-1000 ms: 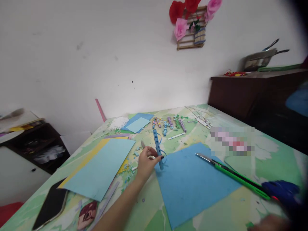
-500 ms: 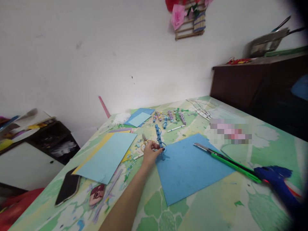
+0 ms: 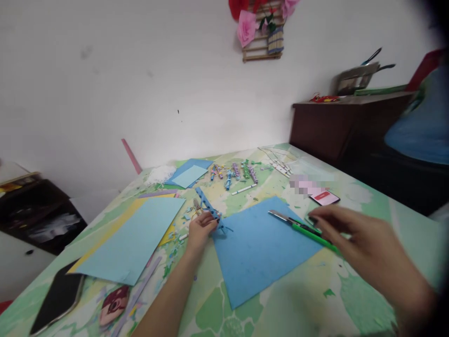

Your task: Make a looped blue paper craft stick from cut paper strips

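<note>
My left hand [image 3: 201,228] pinches a blue dotted tube [image 3: 206,202] with thin curled strips near its lower end. The tube leans to the left, above the left edge of a blue sheet [image 3: 263,252]. Scissors [image 3: 196,206] lie just behind that hand. My right hand [image 3: 354,238] is over the right side, its thumb and index fingertips close together. Anything between them is too blurred to make out. Beneath those fingers lies a green utility knife [image 3: 308,234], blade out, partly across the blue sheet.
Light blue and yellow sheets [image 3: 136,234], a dark phone [image 3: 59,295] and a dark red case [image 3: 115,305] lie at left. Several small decorated tubes [image 3: 235,171] and a white stick [image 3: 244,189] are farther back. A lit phone [image 3: 326,196] is at right.
My right hand has come into view over the knife. The blue tool at the right no longer shows. The tube has tipped from upright to leaning left, and the view has shifted right.
</note>
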`<state>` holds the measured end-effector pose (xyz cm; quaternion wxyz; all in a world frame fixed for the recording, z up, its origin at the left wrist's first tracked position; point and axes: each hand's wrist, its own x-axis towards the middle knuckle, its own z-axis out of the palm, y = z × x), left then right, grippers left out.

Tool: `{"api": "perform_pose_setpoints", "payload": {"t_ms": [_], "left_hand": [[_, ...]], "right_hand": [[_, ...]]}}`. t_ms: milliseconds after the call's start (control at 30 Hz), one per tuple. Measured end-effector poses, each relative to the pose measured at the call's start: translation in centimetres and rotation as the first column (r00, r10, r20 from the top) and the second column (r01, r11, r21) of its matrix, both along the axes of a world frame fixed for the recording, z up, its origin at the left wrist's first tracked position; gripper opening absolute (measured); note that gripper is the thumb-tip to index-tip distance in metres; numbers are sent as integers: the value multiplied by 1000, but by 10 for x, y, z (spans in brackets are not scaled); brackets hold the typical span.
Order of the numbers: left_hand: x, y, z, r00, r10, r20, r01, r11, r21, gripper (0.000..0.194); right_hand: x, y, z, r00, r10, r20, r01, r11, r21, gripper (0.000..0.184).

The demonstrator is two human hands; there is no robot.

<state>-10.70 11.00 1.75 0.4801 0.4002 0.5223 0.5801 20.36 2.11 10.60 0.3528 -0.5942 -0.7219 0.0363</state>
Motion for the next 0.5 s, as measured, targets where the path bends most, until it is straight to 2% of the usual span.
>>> {"api": "perform_pose_setpoints", "payload": {"t_ms": [67, 133, 200, 233, 300, 367, 400, 467, 500], "left_hand": [[-2, 0, 1, 1000, 3, 20, -3, 1000, -2, 42], [-4, 0, 2, 999, 22, 23, -22, 1000, 14, 43], [-7, -1, 3, 1000, 26, 12, -27, 999, 38, 44], [-9, -1, 4, 999, 37, 7, -37, 998, 59, 44], [-14, -2, 7, 998, 69, 2, -69, 992, 104, 44], [-19, -3, 9, 994, 108, 3, -107, 984, 143, 43], [-21, -4, 10, 993, 122, 7, -122, 980, 160, 43], [-24, -4, 10, 989, 151, 11, -150, 971, 184, 42], [-25, -4, 10, 987, 161, 7, -159, 968, 193, 42]], "right_hand": [[-8, 6, -8, 987, 152, 47, -141, 974, -179, 20], [-20, 3, -20, 956, 291, 40, -262, 907, -330, 23], [-30, -5, -31, 940, 340, 30, -300, 866, -400, 25], [-33, -9, -35, 941, 335, 41, -289, 864, -412, 25], [-28, -14, -41, 967, 240, 86, -187, 897, -400, 24], [-8, -15, -48, 989, 39, 146, 12, 941, -337, 23], [7, -15, -53, 980, -101, 172, 145, 953, -268, 22], [44, -15, -67, 908, -307, 283, 360, 919, -158, 24], [64, -16, -76, 874, -361, 326, 422, 896, -138, 26]]}}
